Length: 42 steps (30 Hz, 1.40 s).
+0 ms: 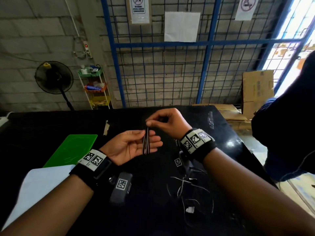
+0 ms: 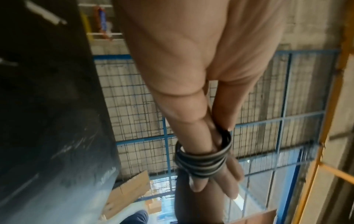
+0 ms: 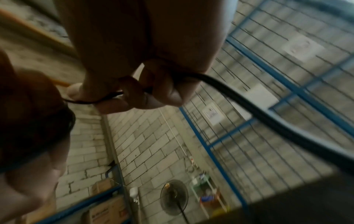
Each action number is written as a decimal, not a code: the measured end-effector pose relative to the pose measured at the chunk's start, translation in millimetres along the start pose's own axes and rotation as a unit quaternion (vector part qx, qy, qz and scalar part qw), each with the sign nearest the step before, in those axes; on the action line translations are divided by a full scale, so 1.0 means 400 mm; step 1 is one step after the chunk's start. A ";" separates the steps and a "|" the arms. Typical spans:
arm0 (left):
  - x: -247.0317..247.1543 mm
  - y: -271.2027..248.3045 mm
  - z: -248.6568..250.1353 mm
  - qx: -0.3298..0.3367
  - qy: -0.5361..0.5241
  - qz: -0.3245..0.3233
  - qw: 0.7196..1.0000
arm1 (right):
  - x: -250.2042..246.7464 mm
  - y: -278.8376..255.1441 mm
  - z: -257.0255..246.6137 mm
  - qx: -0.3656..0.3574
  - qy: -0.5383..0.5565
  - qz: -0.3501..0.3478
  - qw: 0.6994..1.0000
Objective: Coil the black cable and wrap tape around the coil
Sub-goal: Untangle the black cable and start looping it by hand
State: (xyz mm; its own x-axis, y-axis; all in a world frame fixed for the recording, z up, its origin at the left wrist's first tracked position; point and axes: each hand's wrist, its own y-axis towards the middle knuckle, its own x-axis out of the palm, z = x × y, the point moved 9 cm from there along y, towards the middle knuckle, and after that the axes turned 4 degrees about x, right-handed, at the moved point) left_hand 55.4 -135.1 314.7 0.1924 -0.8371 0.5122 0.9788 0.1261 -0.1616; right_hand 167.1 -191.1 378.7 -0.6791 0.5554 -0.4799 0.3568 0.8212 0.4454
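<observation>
Two signs [image 1: 139,9] on the far blue mesh carry writing too blurred to read. The black cable [image 1: 146,142], coiled, loops around the left hand's [image 1: 134,145] straight fingers; the right hand [image 1: 167,122] pinches its top just above.

The black cable [image 1: 146,142] is wound in several close turns into a narrow, elongated coil, seen edge-on and standing roughly upright above the middle of the counter [image 1: 51,123]. The left wrist view shows its turns [image 2: 203,163] looped round the fingers. No tape is visible on it.
</observation>
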 end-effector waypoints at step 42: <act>-0.164 0.016 0.055 0.140 -0.048 0.133 0.980 | 0.130 -0.219 0.013 0.147 -0.005 -0.102 0.984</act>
State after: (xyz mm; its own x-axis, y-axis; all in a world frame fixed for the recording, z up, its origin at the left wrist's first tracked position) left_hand 50.5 -67.5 298.8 0.4353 -0.7026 0.5629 0.8721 0.4844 -0.0698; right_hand 103.8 -233.3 310.9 -0.7496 0.3748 -0.5455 0.3847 0.9174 0.1018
